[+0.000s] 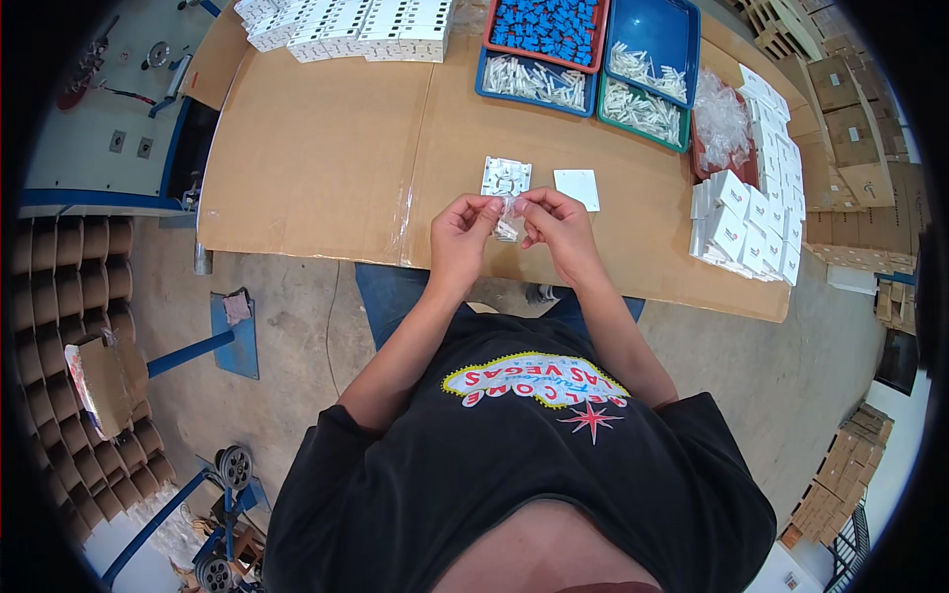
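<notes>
Near the front edge of the table, my left hand [461,231] and my right hand [563,227] meet, fingertips pinched on a small clear plastic bag [509,210]. Small white pieces [506,232] show below the fingertips; whether they are inside the bag is hard to tell. Just beyond my fingers lies a white moulded plastic part [506,175] with cut-outs, flat on the cardboard. To its right, close to my right hand, rests a flat white square [577,190], apart from the moulded part.
Cardboard [326,158] covers the table. At the back stand a red tray [539,60] of blue pieces and blue [647,25] and green [643,137] trays of white pieces. White boxes [346,30] fill the back left. Clear bags [725,119] and stacked white packets [746,222] occupy the right.
</notes>
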